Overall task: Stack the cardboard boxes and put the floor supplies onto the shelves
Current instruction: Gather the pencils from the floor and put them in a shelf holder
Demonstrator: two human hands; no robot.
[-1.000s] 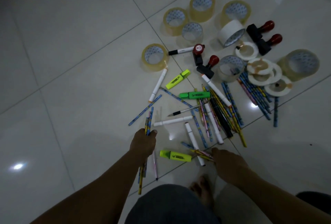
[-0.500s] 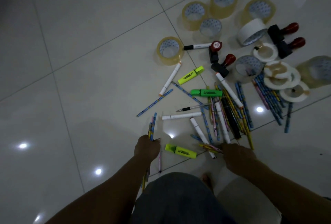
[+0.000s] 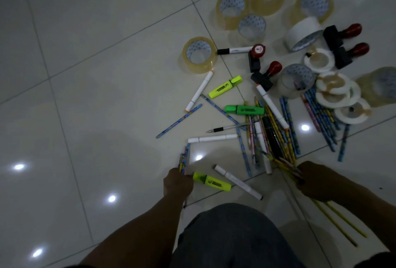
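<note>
The left hand is curled round a left bundle of pencils, whose ends stick up past the knuckles. Just beside it on the floor lie a highlighter and a marker. Further right the loose pile of pencils lies spread, with tape rolls beyond. The right hand is closed round a right bundle, long yellow ends trailing behind the wrist.

Pencils are probably light, stiff and smooth, so a bundle can fan out and slip. Best gripped round the middle, ends squared. The highlighter and marker are likely light and rigid too; pinch them across the barrel.

Against half a second ago, the right hand has drawn back from the pile, its pencils now clear of it. The left hand keeps its hold.
</note>
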